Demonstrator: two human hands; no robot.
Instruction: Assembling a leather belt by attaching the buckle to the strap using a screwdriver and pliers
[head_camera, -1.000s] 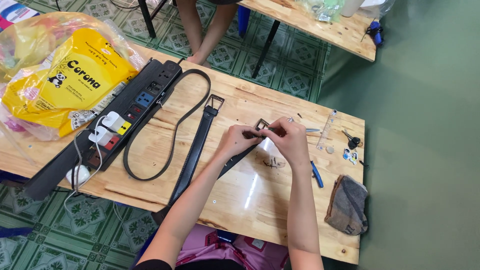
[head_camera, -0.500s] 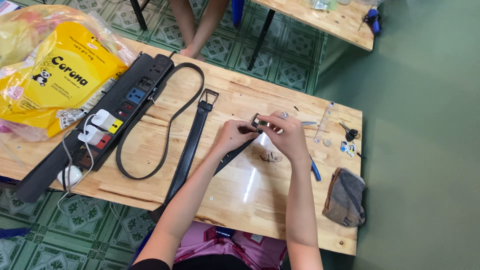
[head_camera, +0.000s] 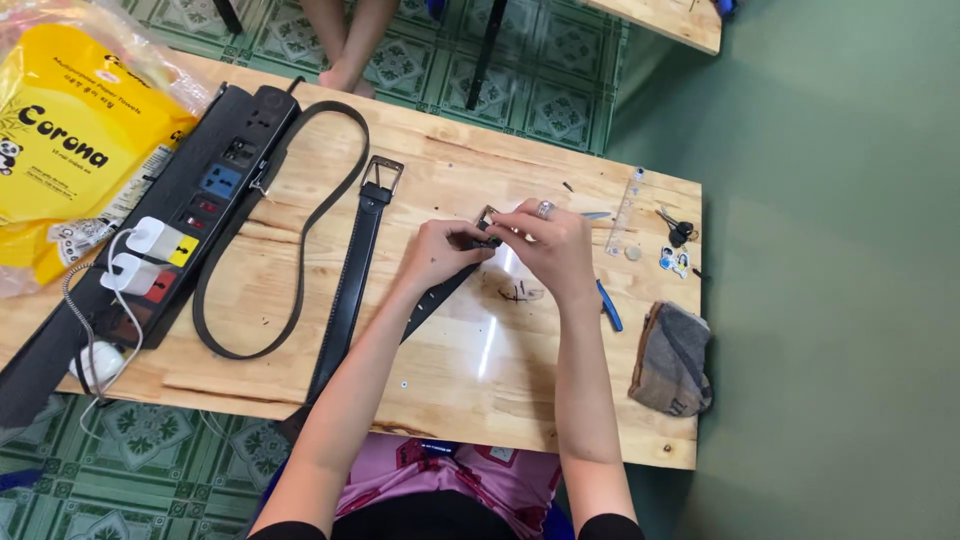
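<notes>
My left hand (head_camera: 437, 253) and my right hand (head_camera: 548, 243) meet over the middle of a wooden table (head_camera: 450, 360). Both pinch the buckle end (head_camera: 487, 222) of a black belt strap (head_camera: 425, 305) that runs diagonally toward me under my left forearm. A ring sits on a finger of my right hand. To the left lies a second black belt (head_camera: 352, 280) with a metal buckle (head_camera: 383, 175) at its far end. A third black strap (head_camera: 300, 230) curls in a loop beside it.
A long black power strip (head_camera: 165, 225) with white plugs lies at the left, next to a yellow plastic bag (head_camera: 70, 150). At the right are a clear ruler (head_camera: 627, 210), keys (head_camera: 678, 230), a blue-handled tool (head_camera: 608, 305) and a folded grey cloth (head_camera: 675, 360). Another person's bare legs (head_camera: 345, 40) stand beyond the table.
My hands stay on the belt buckle and have shifted slightly. The view has tilted down, so the far table and the bag sit nearer the frame's edge.
</notes>
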